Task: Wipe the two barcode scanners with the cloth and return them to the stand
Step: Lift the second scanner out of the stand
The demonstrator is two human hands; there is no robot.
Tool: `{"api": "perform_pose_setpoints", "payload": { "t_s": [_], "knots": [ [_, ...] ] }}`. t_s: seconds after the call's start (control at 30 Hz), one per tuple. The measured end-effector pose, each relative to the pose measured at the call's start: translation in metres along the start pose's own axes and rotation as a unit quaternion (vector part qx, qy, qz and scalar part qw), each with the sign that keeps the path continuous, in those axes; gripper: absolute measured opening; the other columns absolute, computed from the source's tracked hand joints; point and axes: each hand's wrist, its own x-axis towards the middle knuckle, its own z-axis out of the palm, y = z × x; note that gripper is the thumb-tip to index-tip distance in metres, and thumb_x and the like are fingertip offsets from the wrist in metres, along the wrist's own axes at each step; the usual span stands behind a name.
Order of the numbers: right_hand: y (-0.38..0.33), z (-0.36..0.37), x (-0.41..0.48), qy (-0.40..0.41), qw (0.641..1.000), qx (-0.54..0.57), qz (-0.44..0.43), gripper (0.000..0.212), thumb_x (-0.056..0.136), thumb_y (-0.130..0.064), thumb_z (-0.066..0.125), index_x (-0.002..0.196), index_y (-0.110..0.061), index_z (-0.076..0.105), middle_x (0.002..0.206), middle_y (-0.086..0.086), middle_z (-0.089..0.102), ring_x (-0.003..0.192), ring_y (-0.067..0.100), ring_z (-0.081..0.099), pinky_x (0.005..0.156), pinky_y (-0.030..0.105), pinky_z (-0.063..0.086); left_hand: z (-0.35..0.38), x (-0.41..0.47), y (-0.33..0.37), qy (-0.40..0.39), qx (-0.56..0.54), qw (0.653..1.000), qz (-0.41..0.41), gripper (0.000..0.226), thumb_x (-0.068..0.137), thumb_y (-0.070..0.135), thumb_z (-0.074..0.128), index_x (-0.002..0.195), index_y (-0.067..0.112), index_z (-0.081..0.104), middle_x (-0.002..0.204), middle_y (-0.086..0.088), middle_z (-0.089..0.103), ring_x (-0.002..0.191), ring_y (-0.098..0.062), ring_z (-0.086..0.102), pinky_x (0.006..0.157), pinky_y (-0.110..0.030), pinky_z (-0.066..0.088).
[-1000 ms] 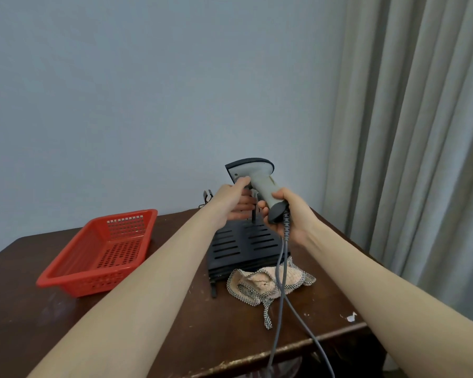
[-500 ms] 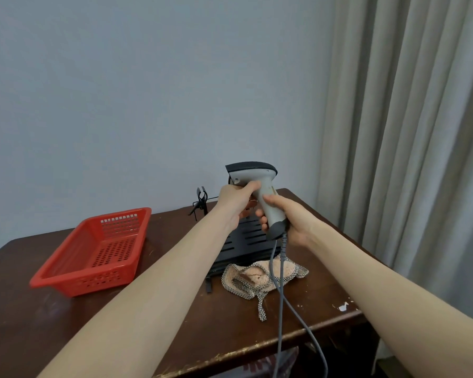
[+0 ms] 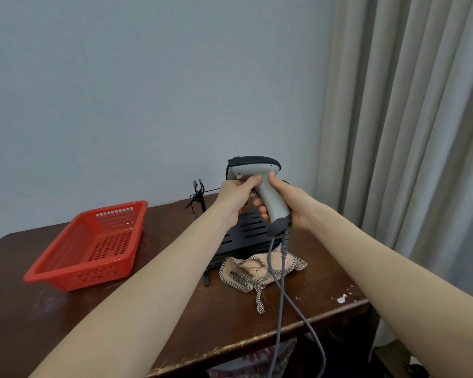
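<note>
A grey barcode scanner (image 3: 259, 170) with a dark top is held upright above the black slotted stand (image 3: 246, 236). My right hand (image 3: 287, 205) grips its handle. My left hand (image 3: 236, 195) holds it just under the head, fingers curled near the trigger. Two grey cables (image 3: 280, 296) hang from the handle past the table's front edge. The checked-edged peach cloth (image 3: 257, 271) lies crumpled on the table in front of the stand. A second scanner is not visible.
A red perforated basket (image 3: 93, 241) sits at the left of the dark wooden table (image 3: 175, 317). A black clip holder (image 3: 198, 197) stands at the back by the wall. Grey curtains (image 3: 407, 132) hang close on the right.
The scanner has tilted to a more upright pose and shifted slightly lower over the stand. My right hand slid higher up the handle. The cloth has stayed put.
</note>
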Motion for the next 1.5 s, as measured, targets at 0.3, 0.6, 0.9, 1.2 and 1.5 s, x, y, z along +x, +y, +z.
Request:
{"api": "perform_pose_setpoints", "payload": {
  "t_s": [0.3,0.6,0.9,1.2,1.5],
  "knots": [
    [0.001,-0.018,0.008,0.015,0.999,0.028,0.028,0.043,0.093,-0.048,0.053,0.092,-0.005,0.061,0.063,0.006,0.061,0.047,0.014,0.057,0.045,0.023,0.050,-0.009,0.001,-0.013,-0.032,0.001,0.999,-0.021,0.016,0.087,0.028,0.058,0.092,0.015,0.067,0.078,0.004,0.061,0.068,-0.009,0.053,0.062,-0.023,0.046],
    [0.007,-0.030,0.002,-0.185,0.972,0.114,0.085,0.065,0.063,-0.038,0.083,0.111,-0.007,0.051,0.070,0.004,0.050,0.054,0.012,0.052,0.048,0.021,0.049,-0.029,0.004,-0.031,0.086,-0.065,0.994,-0.004,0.006,0.089,0.015,0.054,0.085,0.017,0.058,0.079,0.000,0.059,0.067,-0.011,0.053,0.057,-0.022,0.046],
    [0.006,-0.023,0.007,-0.178,0.982,-0.016,0.060,0.035,0.084,-0.045,0.057,0.094,-0.011,0.056,0.055,-0.001,0.047,0.042,0.006,0.042,0.040,0.016,0.041,-0.065,0.009,-0.027,0.116,-0.164,0.979,-0.034,0.015,0.091,0.018,0.048,0.092,0.013,0.062,0.084,-0.003,0.066,0.073,-0.016,0.061,0.058,-0.026,0.051],
    [0.002,-0.011,0.008,-0.135,0.984,-0.104,0.057,0.031,0.079,-0.043,0.059,0.082,-0.013,0.053,0.051,-0.001,0.046,0.039,0.008,0.040,0.038,0.017,0.038,-0.091,0.006,-0.038,0.180,-0.152,0.972,-0.021,0.016,0.090,0.017,0.048,0.083,0.017,0.062,0.076,0.002,0.064,0.066,-0.010,0.055,0.060,-0.024,0.046],
    [0.002,-0.006,0.010,-0.138,0.980,-0.131,0.053,0.030,0.080,-0.041,0.060,0.083,-0.013,0.052,0.051,0.000,0.046,0.039,0.008,0.040,0.038,0.018,0.039,-0.108,0.006,-0.042,0.150,-0.169,0.973,-0.046,0.033,0.096,0.033,0.040,0.094,0.012,0.065,0.094,-0.004,0.069,0.083,-0.017,0.062,0.071,-0.031,0.051]
  ]
}}
